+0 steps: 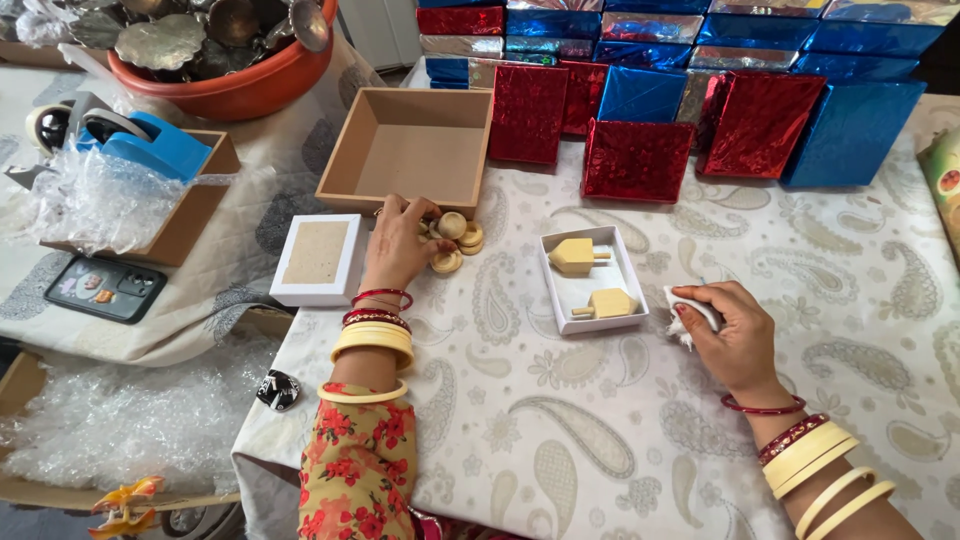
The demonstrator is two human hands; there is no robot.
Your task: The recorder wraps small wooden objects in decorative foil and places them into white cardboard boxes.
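Observation:
My left hand (398, 243) rests on a small pile of round wooden discs (455, 243) on the patterned tablecloth, fingers closing on one of them. My right hand (733, 335) holds a crumpled piece of white paper (690, 312) just right of a small white open box (560, 305). Two pale wooden spinning tops (575, 257) lie inside that box. A white box lid (318, 260) lies left of my left hand. An empty brown cardboard box (408, 148) stands behind the discs.
Stacks of red and blue foil-wrapped boxes (640, 158) line the back of the table. An orange bowl of metal pieces (235, 55), a blue tape dispenser (150, 145), bubble wrap (95, 200) and a phone (105, 288) sit at left.

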